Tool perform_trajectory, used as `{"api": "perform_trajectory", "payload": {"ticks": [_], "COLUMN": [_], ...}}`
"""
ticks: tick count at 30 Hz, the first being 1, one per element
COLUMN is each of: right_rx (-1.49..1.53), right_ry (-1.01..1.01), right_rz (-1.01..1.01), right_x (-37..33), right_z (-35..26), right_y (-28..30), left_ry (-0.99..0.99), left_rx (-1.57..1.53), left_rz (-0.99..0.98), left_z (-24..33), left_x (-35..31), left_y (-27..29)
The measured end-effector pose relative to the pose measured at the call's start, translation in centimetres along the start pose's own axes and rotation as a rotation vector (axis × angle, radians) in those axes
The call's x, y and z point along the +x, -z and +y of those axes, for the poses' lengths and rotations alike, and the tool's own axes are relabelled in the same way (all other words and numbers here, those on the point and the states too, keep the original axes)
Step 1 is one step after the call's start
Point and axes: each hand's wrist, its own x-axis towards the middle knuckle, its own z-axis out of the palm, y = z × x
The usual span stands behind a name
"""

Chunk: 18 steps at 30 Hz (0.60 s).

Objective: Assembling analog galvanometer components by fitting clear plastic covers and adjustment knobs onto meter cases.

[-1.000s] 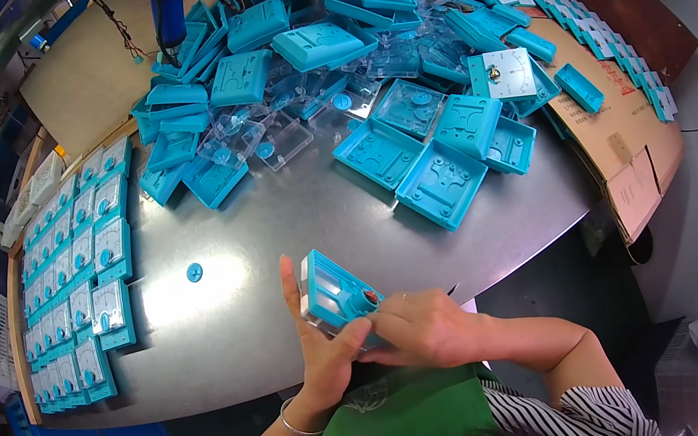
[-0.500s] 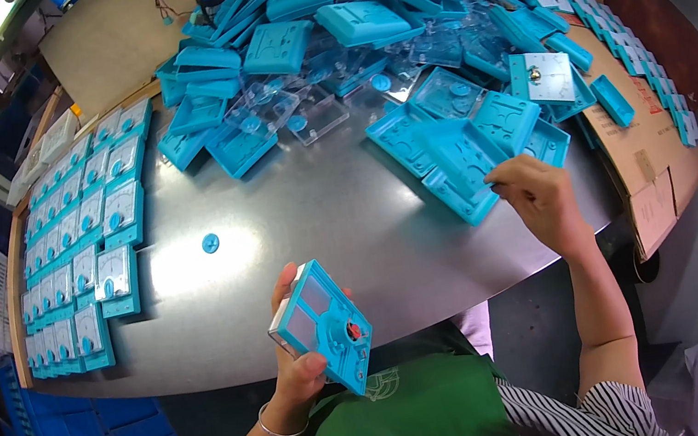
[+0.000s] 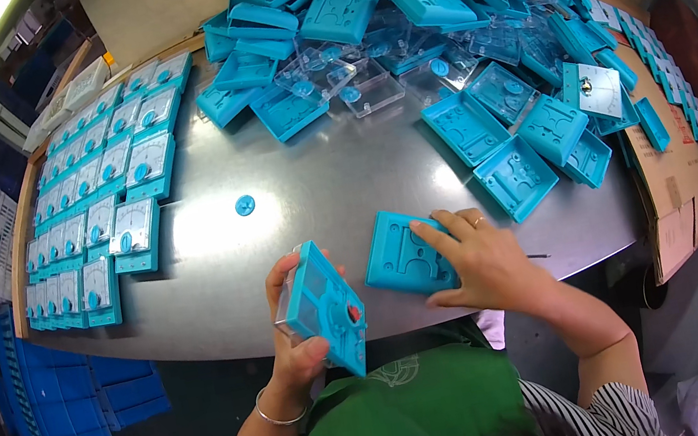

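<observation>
My left hand (image 3: 298, 344) grips a turquoise panel meter (image 3: 324, 306) by its edges, tilted in the air above the table's front edge. It has a clear cover on its far side, and a small red part shows in its turquoise face. To the right, my right hand (image 3: 492, 263) holds a turquoise plastic housing (image 3: 402, 253) at its right side, fingers over the top and thumb at the near edge. That housing lies at the front of the table, its moulded recesses facing up. A loose round blue knob (image 3: 245, 205) rests on the table to the left.
Rows of finished-looking meters (image 3: 121, 169) stand on the left. A heap of turquoise housings (image 3: 340, 16) and clear covers (image 3: 370, 88) fills the back. More housings (image 3: 516, 177) lie at right, beside a cardboard sheet (image 3: 671, 189) and more meters (image 3: 651, 52). A thin dark rod (image 3: 539, 255) lies near my right wrist.
My right hand has carried a turquoise housing from the right-hand group to the table's front, beside the left hand. The left hand still holds the meter. The whole view has shifted slightly.
</observation>
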Motion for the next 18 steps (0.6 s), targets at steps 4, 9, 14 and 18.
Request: {"api": "perform_trajectory", "payload": {"ticks": [4,9,14,18], "right_rx": [0.197,0.683,0.759,0.761], "right_ry": [-0.083,0.104,0.080,0.101], "right_rz": [0.092,0.047,0.105,0.132], "right_x": [-0.5,-2.1,-2.7,-2.9], "right_z": [0.0,-1.6,-2.1,-2.3], "right_y": [0.2,0.2,-1.5,-2.1], "left_ry": [-0.052,-0.067,-0.074,-0.090], "left_rx": [-0.029,-0.122,-0.028,0.017], "left_rz": [-0.092,-0.151,-0.193,-0.213], "left_z": [-1.3,-2.9,-3.4,-3.4], "left_x": [1.3,1.3,1.4,1.3], "left_y": [-0.4,-2.7,-2.7,-2.7]}}
